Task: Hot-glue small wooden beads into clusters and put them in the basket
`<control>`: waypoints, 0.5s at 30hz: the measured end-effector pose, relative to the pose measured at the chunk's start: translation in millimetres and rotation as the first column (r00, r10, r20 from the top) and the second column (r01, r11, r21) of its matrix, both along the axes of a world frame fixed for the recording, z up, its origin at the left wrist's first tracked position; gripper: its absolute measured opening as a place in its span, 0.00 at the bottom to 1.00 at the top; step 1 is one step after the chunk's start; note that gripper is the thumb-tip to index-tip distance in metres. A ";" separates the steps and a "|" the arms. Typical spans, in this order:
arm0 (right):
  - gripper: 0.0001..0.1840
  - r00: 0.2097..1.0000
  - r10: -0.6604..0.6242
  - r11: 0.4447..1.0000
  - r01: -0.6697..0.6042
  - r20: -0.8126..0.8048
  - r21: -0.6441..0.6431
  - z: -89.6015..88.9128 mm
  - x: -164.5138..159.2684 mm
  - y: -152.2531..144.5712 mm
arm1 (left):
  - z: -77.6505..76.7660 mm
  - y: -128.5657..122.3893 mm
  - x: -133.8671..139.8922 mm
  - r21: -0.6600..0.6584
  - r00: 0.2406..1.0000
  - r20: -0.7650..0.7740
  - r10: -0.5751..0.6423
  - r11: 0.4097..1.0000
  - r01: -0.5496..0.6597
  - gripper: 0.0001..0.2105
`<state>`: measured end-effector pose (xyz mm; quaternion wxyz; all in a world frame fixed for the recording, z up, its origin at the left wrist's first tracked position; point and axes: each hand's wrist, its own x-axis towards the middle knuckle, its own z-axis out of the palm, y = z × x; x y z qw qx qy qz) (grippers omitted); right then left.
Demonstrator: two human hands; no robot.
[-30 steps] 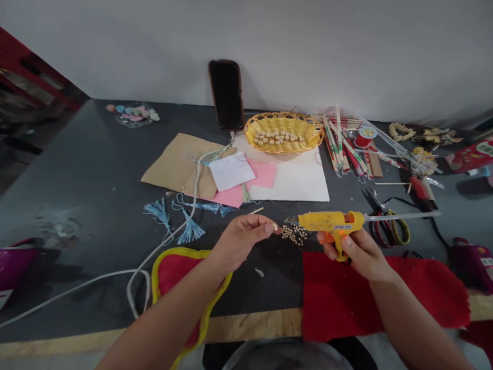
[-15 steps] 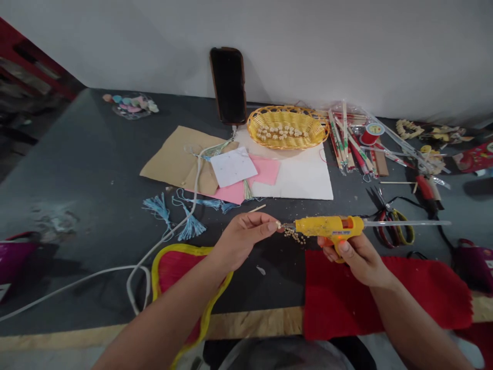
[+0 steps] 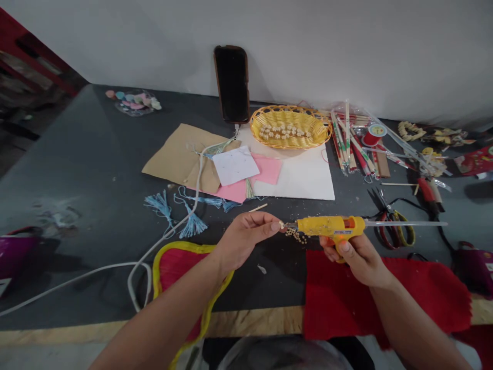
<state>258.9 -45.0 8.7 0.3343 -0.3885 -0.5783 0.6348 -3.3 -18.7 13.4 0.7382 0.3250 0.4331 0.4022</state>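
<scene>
My right hand [image 3: 356, 255] is wrapped round the handle of a yellow hot glue gun [image 3: 323, 226], which points left. A long clear glue stick [image 3: 404, 223] sticks out of its back end. Between thumb and fingertips, my left hand [image 3: 250, 234] pinches a tiny pale bead-like piece [image 3: 281, 225] right at the gun's nozzle; whether the two touch I cannot tell. Just below the nozzle, many small tan pieces [image 3: 296, 235] lie scattered on the dark table.
Behind my hands stands a yellow woven basket [image 3: 290, 141] with small pale flower-like pieces. Scissors [image 3: 387, 218], blue tassels [image 3: 192, 224], paper sheets [image 3: 304, 180] and wrapped sticks [image 3: 346, 139] lie around. A white cable [image 3: 169, 234] crosses the left side. Red felt [image 3: 339, 303] lies under my right wrist.
Both hands keep their hold, the piece staying at the glue gun's nozzle. The whole view has shifted slightly; nothing else visibly differs.
</scene>
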 end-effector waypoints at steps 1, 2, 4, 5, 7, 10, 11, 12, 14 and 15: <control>0.17 1.000 -0.001 1.000 0.001 0.001 0.001 0.0 -0.3 0.1 | 0.1 -0.2 -0.1 -0.003 1.000 -0.001 0.003 1.000 -0.003 0.06; 0.17 1.000 -0.001 1.000 0.001 0.001 0.003 0.1 -0.7 0.3 | 0.3 -0.3 -0.1 -0.004 1.000 -0.003 0.006 1.000 -0.006 0.06; 0.16 1.000 -0.007 1.000 0.007 -0.005 0.004 0.3 -1.6 0.5 | 0.6 -0.7 0.0 -0.001 1.000 -0.014 0.007 1.000 -0.007 0.06; 0.16 1.000 -0.009 1.000 0.009 -0.009 0.003 0.5 -2.0 0.6 | 0.8 -0.8 0.1 0.002 1.000 -0.021 0.004 1.000 -0.004 0.06; 0.16 1.000 -0.019 1.000 0.019 -0.019 0.006 0.8 -2.5 0.6 | 1.2 -0.9 0.3 0.007 0.999 -0.034 -0.003 1.000 0.004 0.06; 0.15 1.000 -0.022 1.000 0.022 -0.015 0.006 0.7 -2.7 0.5 | 2.0 -0.8 0.5 0.004 0.999 -0.041 -0.006 1.000 0.007 0.05; 0.16 1.000 -0.017 1.000 0.017 -0.009 0.003 0.5 -2.5 0.5 | 2.2 -0.7 0.6 0.002 0.999 -0.043 -0.007 1.000 0.007 0.05; 0.16 1.000 -0.014 1.000 0.014 -0.003 0.003 0.2 -2.3 0.6 | 2.5 -0.6 0.6 0.001 0.999 -0.045 -0.007 1.000 0.007 0.06; 0.16 1.000 -0.012 1.000 0.012 0.004 0.008 0.0 -1.8 0.6 | 2.8 -0.6 0.6 0.001 0.999 -0.048 -0.007 1.000 0.007 0.06; 0.16 1.000 -0.014 1.000 0.014 0.005 0.011 0.0 -1.5 0.5 | 2.8 -0.6 0.7 0.002 0.999 -0.048 -0.007 1.000 0.007 0.06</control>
